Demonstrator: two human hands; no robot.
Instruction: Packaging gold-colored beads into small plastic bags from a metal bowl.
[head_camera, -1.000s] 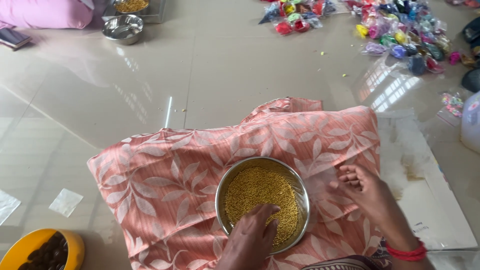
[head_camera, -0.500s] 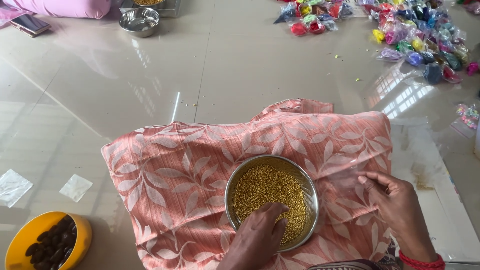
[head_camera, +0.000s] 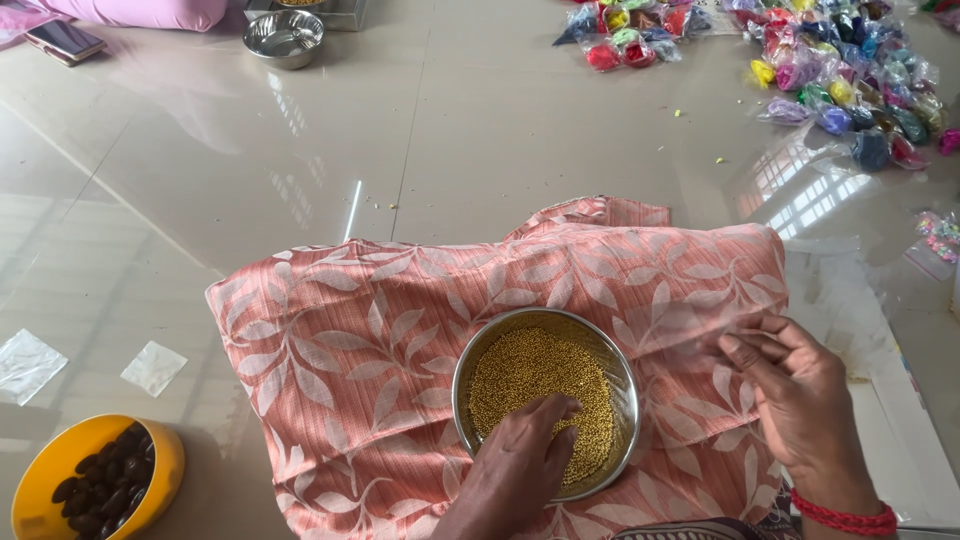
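At the floor's lower left corner, yellow plastic bowl of dark brown pieces (head_camera: 95, 485). Mid-cloth, on peach leaf-patterned fabric (head_camera: 340, 350), round steel bowl of tiny golden beads (head_camera: 545, 400). Left hand (head_camera: 520, 465) dipping in, fingers curled, apparently gathering beads. Right hand (head_camera: 800, 400) pinching something unclear beside the bowl. Next, likely lifting beads cleanly.

glossy beige tiled floor (head_camera: 480, 130), window glare

Bright daylight fills the room. The shiny floor (head_camera: 500, 140) shows white window glare at the far right. The picture is sharp.
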